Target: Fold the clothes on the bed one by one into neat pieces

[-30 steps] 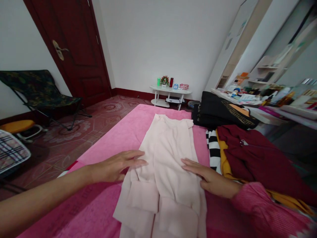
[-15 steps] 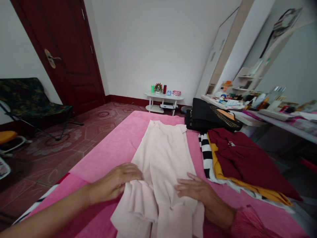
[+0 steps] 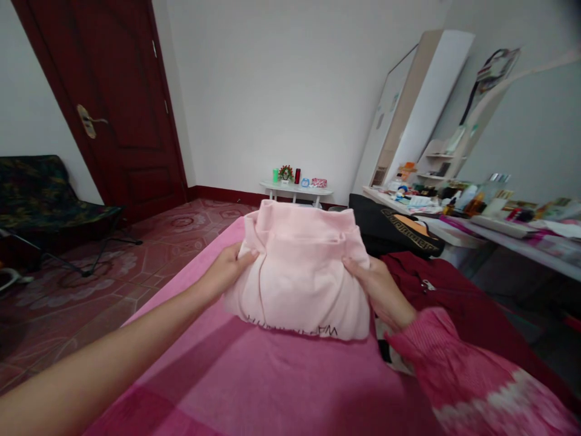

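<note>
A pale pink top [image 3: 308, 278] is folded into a thick bundle in front of me, with dark lettering along its lower front edge. My left hand [image 3: 236, 264] grips its left side, thumb on the front and fingers hidden behind the cloth. On the right side my right hand [image 3: 374, 284] holds it the same way. The bundle seems tilted up a little over the pink bedspread [image 3: 281, 387]; I cannot tell whether its lower edge touches.
Right of the bundle lie a dark red zipped garment [image 3: 458, 321] and a black garment [image 3: 390, 221]. A cluttered dressing table [image 3: 512, 230] runs along the right. Further off are a small white table [image 3: 295, 189], a folding chair [image 3: 54, 194] and a door [image 3: 113, 91].
The top was lying long and flat under both hands; now it is folded over into a short bundle, raised between them. Both hands have moved forward and closed on its sides.
</note>
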Motion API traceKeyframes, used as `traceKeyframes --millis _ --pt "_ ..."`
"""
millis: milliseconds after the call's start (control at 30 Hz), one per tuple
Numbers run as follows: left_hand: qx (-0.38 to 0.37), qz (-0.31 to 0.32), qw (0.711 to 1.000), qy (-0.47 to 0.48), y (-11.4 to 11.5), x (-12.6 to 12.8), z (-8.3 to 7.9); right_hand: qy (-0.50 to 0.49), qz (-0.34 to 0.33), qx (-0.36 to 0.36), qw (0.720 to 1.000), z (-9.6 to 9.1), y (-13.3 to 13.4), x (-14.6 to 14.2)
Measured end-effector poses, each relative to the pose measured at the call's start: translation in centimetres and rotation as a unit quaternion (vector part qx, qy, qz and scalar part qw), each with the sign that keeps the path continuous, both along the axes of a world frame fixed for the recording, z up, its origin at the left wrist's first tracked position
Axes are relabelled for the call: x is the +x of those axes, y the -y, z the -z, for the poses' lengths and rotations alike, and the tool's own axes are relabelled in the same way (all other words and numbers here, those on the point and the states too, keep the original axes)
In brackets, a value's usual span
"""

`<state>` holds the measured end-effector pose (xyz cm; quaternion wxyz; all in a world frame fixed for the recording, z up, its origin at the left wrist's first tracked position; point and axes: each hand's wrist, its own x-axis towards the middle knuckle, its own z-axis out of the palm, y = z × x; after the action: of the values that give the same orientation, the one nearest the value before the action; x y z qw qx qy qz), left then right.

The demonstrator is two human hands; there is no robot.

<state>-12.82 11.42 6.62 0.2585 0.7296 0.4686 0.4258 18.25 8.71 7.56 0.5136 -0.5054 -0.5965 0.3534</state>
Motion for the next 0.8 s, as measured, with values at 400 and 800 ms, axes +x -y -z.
traceKeyframes --millis 400,800 --pt "-0.122 -0.249 0.942 -0.189 -14.5 3.6 9.6 0.298 0.147 -0.196 0.923 9.3 -13.2 5.4" --pt "-0.077 -0.22 0.96 -0.155 -12.3 0.9 9.3 0.37 0.157 -0.191 0.896 8.9 -12.8 5.7"
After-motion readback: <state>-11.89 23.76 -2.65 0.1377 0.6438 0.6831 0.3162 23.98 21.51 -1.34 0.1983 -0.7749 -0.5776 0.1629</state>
